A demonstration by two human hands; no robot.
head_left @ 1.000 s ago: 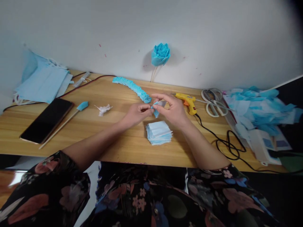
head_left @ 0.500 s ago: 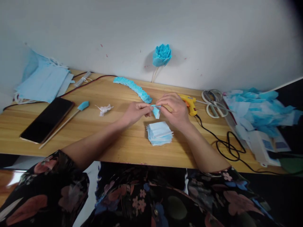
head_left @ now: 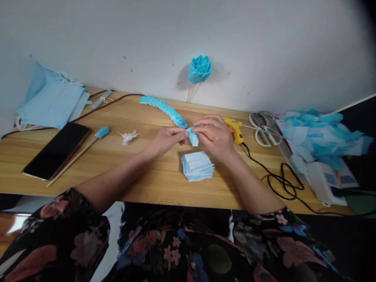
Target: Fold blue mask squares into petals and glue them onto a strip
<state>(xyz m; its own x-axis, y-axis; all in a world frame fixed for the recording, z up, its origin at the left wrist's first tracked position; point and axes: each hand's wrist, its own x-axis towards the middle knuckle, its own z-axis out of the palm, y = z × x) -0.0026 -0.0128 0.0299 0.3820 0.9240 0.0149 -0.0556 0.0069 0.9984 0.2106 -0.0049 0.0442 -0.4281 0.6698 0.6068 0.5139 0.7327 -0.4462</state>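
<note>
Between both hands is a small folded blue-and-white piece (head_left: pixel 193 138). My left hand (head_left: pixel 172 138) pinches its left edge with thumb and forefinger, and my right hand (head_left: pixel 214 135) grips its upper right part. Just below lies a stack of pale blue squares (head_left: pixel 197 166) on the wooden table (head_left: pixel 147 176). A curved row of folded blue pieces (head_left: pixel 164 107) runs from the back toward my fingers. Behind them a blue flower (head_left: pixel 199 69) on a stick leans at the wall.
Left are a black phone (head_left: pixel 57 149), a stick with a blue tip (head_left: pixel 102 132), white scraps (head_left: pixel 128 137) and face masks (head_left: pixel 54 100). Right are a yellow glue gun (head_left: pixel 235 130), scissors (head_left: pixel 264 136), a black cord (head_left: pixel 284 180) and a blue scrap heap (head_left: pixel 320 133).
The piece between my fingers now shows a broader blue upper face, where a thin edge showed before. My hands have stayed nearly in place, and the view has shifted slightly.
</note>
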